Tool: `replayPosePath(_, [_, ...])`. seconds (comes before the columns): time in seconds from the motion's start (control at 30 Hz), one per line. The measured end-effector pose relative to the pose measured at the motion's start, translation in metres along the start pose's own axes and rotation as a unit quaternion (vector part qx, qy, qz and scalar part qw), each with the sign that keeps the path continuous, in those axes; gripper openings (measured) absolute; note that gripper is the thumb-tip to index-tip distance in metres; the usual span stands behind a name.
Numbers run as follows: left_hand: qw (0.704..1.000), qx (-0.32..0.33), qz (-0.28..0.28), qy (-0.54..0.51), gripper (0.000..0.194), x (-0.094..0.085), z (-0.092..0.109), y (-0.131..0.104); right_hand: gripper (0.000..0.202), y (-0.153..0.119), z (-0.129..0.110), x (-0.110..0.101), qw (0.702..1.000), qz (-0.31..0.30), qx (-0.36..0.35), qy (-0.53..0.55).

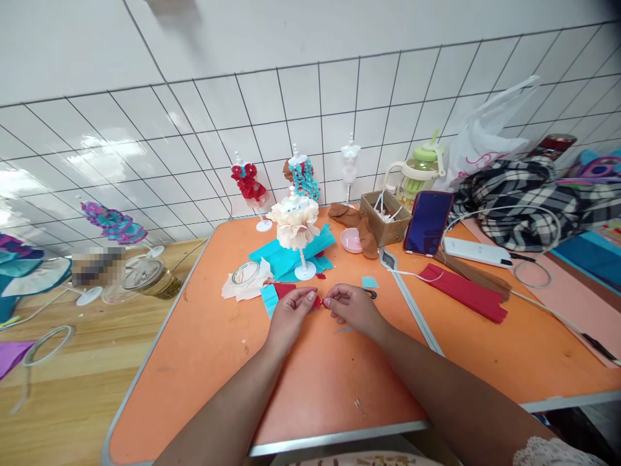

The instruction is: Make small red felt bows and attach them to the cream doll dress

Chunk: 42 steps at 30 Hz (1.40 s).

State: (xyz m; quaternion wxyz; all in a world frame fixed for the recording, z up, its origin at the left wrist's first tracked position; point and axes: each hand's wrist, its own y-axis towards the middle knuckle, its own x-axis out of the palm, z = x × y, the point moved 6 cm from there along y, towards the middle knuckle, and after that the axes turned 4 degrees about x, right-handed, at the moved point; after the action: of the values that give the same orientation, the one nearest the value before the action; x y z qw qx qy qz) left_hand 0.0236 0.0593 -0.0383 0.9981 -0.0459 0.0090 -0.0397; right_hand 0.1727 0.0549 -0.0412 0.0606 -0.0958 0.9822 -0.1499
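Observation:
Both hands meet over the orange table, pinching a small piece of red crepe paper between them. My left hand is closed with thumb and fingertips on its left side. From the right, my right hand pinches the other side. Just behind stands a mini mannequin dressed in cream ruffled paper. Turquoise crepe paper lies under its base. A red and turquoise paper strip sits beside my left hand. Black-handled scissors, mostly hidden, rest behind my right hand, near a turquoise scrap.
Along the tiled wall stand a red-dressed mannequin, a turquoise-flowered one and a bare white one. Rightward are a cardboard box, a phone, a cup and red crepe paper. A tape roll lies left.

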Motion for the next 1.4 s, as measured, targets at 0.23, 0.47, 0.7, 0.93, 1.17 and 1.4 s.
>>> replayPosePath(0.23, [0.994, -0.017, -0.066, 0.086, 0.024, -0.005, 0.003, 0.002, 0.02, 0.007, 0.001, -0.008, 0.992, 0.011, -0.075, -0.104])
replayPosePath(0.47, [0.999, -0.028, 0.018, -0.004, 0.033, -0.016, 0.001, 0.007, 0.017, -0.005, -0.009, -0.021, 0.923, -0.08, -0.175, -0.334])
replayPosePath(0.7, [0.998, -0.025, 0.045, -0.026, 0.034, -0.02, 0.001, 0.008, 0.017, -0.01, 0.002, -0.007, 0.882, -0.151, -0.189, -0.404])
replayPosePath(0.93, [0.998, 0.011, 0.059, 0.005, 0.028, -0.017, 0.001, 0.005, 0.01, 0.0, 0.005, 0.0, 0.973, -0.104, -0.104, -0.176])
replayPosePath(1.17, [0.995, 0.047, 0.042, 0.076, 0.023, -0.004, 0.006, -0.001, 0.034, 0.0, 0.008, 0.015, 0.982, -0.051, 0.008, 0.179])
replayPosePath(1.4, [0.994, 0.058, 0.039, 0.081, 0.021, 0.001, 0.006, -0.004, 0.053, 0.001, 0.01, 0.011, 0.977, -0.028, 0.032, 0.208])
